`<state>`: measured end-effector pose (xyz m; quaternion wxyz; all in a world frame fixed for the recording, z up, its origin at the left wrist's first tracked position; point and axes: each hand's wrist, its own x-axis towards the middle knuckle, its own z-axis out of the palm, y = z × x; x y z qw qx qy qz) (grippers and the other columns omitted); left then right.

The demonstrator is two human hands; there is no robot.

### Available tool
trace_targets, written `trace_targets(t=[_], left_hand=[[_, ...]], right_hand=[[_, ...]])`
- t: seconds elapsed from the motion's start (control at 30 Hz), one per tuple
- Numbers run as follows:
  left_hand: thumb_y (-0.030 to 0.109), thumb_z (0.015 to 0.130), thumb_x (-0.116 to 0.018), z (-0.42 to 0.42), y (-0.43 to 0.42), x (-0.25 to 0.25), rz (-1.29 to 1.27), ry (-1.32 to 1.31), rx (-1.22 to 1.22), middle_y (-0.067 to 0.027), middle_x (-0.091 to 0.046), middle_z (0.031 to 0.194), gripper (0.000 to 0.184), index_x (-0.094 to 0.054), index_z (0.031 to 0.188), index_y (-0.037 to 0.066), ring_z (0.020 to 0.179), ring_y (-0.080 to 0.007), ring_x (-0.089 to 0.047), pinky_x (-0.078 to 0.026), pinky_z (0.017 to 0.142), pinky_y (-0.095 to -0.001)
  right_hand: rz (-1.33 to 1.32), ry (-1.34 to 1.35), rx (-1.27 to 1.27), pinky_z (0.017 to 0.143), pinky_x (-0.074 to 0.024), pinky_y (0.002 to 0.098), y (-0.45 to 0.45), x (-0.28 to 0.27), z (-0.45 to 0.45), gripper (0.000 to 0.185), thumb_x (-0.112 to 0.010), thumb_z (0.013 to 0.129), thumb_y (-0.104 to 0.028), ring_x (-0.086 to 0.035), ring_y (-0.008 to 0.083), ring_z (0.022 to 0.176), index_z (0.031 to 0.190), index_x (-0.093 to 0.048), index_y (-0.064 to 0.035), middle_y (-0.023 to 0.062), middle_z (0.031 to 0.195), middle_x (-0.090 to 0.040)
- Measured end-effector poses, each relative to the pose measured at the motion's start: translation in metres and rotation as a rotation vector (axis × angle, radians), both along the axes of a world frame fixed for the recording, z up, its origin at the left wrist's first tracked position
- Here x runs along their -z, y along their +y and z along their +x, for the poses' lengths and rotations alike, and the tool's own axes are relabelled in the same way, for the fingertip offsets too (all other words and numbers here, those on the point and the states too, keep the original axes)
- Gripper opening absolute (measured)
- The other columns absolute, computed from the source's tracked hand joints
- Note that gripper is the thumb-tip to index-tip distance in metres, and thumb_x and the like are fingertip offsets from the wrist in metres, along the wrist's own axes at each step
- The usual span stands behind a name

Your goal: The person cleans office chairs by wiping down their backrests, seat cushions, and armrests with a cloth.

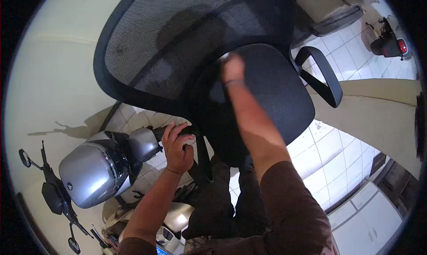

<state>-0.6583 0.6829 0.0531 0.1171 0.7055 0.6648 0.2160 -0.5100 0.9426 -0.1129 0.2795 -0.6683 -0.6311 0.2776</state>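
Note:
A black office chair with a mesh backrest [147, 55] and a padded seat [271, 90] stands tilted across the view in front of me. My right hand [233, 69] reaches over the seat to where it meets the backrest. Its fingers are closed and blurred, with a bit of something whitish [225, 57] at their tips; its kind is unclear. Beside the near-left armrest [203, 159], my left hand [177, 147] has its fingers apart and slightly curled. Its fingertips are close to the armrest's end, and whether they touch it is hard to tell.
A silver scooter [89, 175] stands close on the left, with another light-coloured vehicle [178, 217] below it. The chair's other armrest [322, 75] juts out right. White floor tiles [318, 152], a white cabinet [367, 215] and a distant scooter [389, 44] lie to the right.

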Motion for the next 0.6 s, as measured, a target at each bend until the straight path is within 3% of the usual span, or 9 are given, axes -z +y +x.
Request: trace_targets(t=[0.07, 0.1, 0.2, 0.27, 0.3, 0.33, 0.43, 0.5, 0.6], left_hand=[[-0.002, 0.063, -0.051, 0.000, 0.001, -0.002, 0.002, 0.014, -0.003, -0.0094, -0.058, 0.122, 0.028, -0.064, 0.086, 0.010, 0.128, -0.0375, -0.039, -0.027, 0.105, -0.0474], [-0.001, 0.064, -0.051, 0.000, 0.001, -0.003, -0.020, 0.022, -0.010, -0.0092, -0.058, 0.122, 0.028, -0.064, 0.086, 0.010, 0.128, -0.0375, -0.039, -0.027, 0.106, -0.0475], [0.001, 0.064, -0.052, -0.004, 0.005, -0.002, -0.020, 0.030, -0.014, -0.0090, -0.058, 0.123, 0.026, -0.064, 0.085, 0.011, 0.128, -0.0373, -0.039, -0.027, 0.105, -0.0476], [0.002, 0.064, -0.052, -0.006, 0.005, -0.001, -0.017, 0.021, -0.023, -0.0090, -0.058, 0.123, 0.026, -0.064, 0.085, 0.011, 0.128, -0.0371, -0.039, -0.027, 0.105, -0.0475], [0.002, 0.064, -0.052, -0.008, 0.007, -0.001, -0.003, 0.005, -0.011, -0.0086, -0.058, 0.123, 0.026, -0.064, 0.085, 0.011, 0.128, -0.0368, -0.039, -0.028, 0.105, -0.0475], [0.003, 0.064, -0.053, -0.009, 0.010, -0.001, 0.014, -0.009, 0.000, -0.0082, -0.058, 0.123, 0.025, -0.064, 0.085, 0.011, 0.128, -0.0365, -0.039, -0.028, 0.104, -0.0476], [0.004, 0.064, -0.053, -0.015, 0.016, -0.002, -0.008, 0.014, 0.002, -0.0072, -0.057, 0.125, 0.025, -0.064, 0.085, 0.012, 0.128, -0.0360, -0.040, -0.029, 0.103, -0.0478], [0.004, 0.064, -0.054, -0.018, 0.022, -0.002, -0.008, 0.023, -0.007, -0.0057, -0.057, 0.125, 0.025, -0.063, 0.085, 0.012, 0.128, -0.0356, -0.040, -0.029, 0.103, -0.0482], [0.004, 0.063, -0.054, -0.022, 0.028, -0.001, 0.007, -0.007, 0.012, -0.0045, -0.057, 0.126, 0.026, -0.063, 0.085, 0.013, 0.128, -0.0353, -0.040, -0.030, 0.102, -0.0488]], right_hand=[[0.202, -0.648, -0.523, 0.083, -0.0490, 0.0411, -0.043, 0.003, -0.044, 0.026, -0.050, 0.092, -0.024, -0.061, 0.0303, 0.096, 0.100, -0.063, -0.0032, 0.0186, 0.098, -0.063], [-0.122, -0.095, -0.458, 0.087, -0.0478, 0.0408, -0.064, 0.005, -0.062, 0.028, -0.051, 0.091, -0.023, -0.060, 0.0312, 0.100, 0.106, -0.062, -0.0025, 0.0188, 0.100, -0.063], [0.023, 0.073, -0.690, 0.088, -0.0482, 0.0414, -0.122, 0.023, -0.066, 0.027, -0.053, 0.090, -0.023, -0.062, 0.0343, 0.099, 0.106, -0.063, -0.0036, 0.0195, 0.104, -0.064], [-0.310, 0.318, -0.899, 0.092, -0.0463, 0.0443, -0.118, -0.024, -0.008, 0.028, -0.053, 0.091, -0.026, -0.061, 0.0367, 0.101, 0.106, -0.063, -0.0049, 0.0193, 0.110, -0.064], [-0.349, 0.251, -0.693, 0.090, -0.0470, 0.0448, -0.102, -0.039, 0.016, 0.024, -0.054, 0.090, -0.024, -0.062, 0.0357, 0.100, 0.106, -0.064, -0.0081, 0.0188, 0.104, -0.066], [-0.153, 0.161, -0.552, 0.086, -0.0481, 0.0455, -0.085, -0.054, 0.043, 0.023, -0.055, 0.089, -0.020, -0.062, 0.0365, 0.096, 0.106, -0.062, -0.0062, 0.0205, 0.099, -0.065], [0.152, -0.036, 0.216, 0.078, -0.0508, 0.0456, -0.017, -0.019, 0.108, 0.028, -0.060, 0.087, -0.019, -0.063, 0.0393, 0.088, 0.106, -0.058, 0.0006, 0.0207, 0.095, -0.065], [0.090, 0.043, 0.394, 0.078, -0.0513, 0.0447, 0.003, -0.011, 0.123, 0.028, -0.060, 0.087, -0.021, -0.064, 0.0383, 0.089, 0.106, -0.059, 0.0001, 0.0211, 0.097, -0.065], [-0.158, 0.014, 0.032, 0.078, -0.0515, 0.0449, -0.031, -0.031, 0.054, 0.024, -0.060, 0.086, -0.021, -0.064, 0.0374, 0.088, 0.103, -0.061, -0.0030, 0.0200, 0.095, -0.066]])
